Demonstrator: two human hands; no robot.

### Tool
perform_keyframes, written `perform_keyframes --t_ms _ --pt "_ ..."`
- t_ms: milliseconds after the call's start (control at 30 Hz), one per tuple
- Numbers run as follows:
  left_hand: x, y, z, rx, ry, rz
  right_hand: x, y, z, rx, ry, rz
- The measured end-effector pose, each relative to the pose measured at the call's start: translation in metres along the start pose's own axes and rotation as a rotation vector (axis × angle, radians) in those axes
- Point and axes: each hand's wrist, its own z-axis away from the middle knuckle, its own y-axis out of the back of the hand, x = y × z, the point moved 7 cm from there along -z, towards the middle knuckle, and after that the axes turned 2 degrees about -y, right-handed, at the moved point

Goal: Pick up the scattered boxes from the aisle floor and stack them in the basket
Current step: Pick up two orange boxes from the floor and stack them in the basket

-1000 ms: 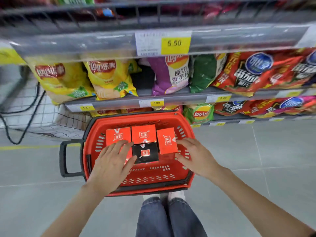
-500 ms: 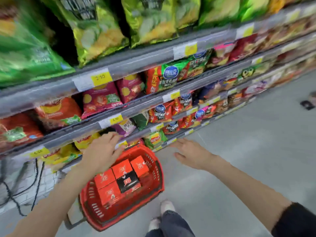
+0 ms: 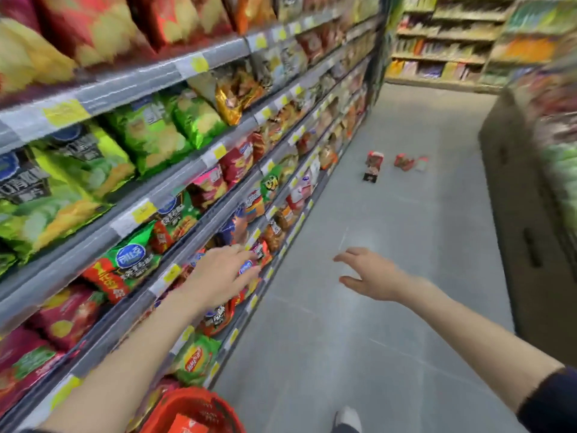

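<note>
Red plastic basket (image 3: 218, 410) sits at the foot of the snack shelves (image 3: 125, 89), an orange box (image 3: 187, 425) inside. Left hand (image 3: 223, 276) and right hand (image 3: 371, 276) hover apart, fingers spread, empty. Scattered boxes (image 3: 373, 165) lie well down the aisle floor (image 3: 406, 232).

The left hand (image 3: 223, 273) and right hand (image 3: 370, 276) hang empty, fingers spread. The left hand is before the shelves (image 3: 175, 179) of snack bags (image 3: 146, 139), and the right hand is over the grey floor (image 3: 406, 245). Small boxes (image 3: 373, 165) lie scattered far down the floor. A red basket (image 3: 199, 401) by the floor's shelf-side edge holds an orange box (image 3: 187, 425).
</note>
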Motion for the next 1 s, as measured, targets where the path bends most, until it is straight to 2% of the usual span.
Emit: perform_keyframes --t_ms 200,433,700,1000 --pt "0.083 -0.013 -0.145 -0.055 -0.208 -0.031 0.142 0.04 0.024 0.08 -0.224 -0.041" --pt "0.153 -0.022 -0.325 -0.079 -0.255 -0.026 0.306 0.096 0.01 0.09 -0.34 0.002" --pt "0.166 -0.028 -0.485 -0.108 -0.214 0.004 0.452 0.155 -0.049 0.126 -0.392 -0.041" --pt "0.133 -0.037 -0.687 -0.17 -0.222 -0.042 0.586 0.195 -0.176 0.161 -0.479 -0.091"
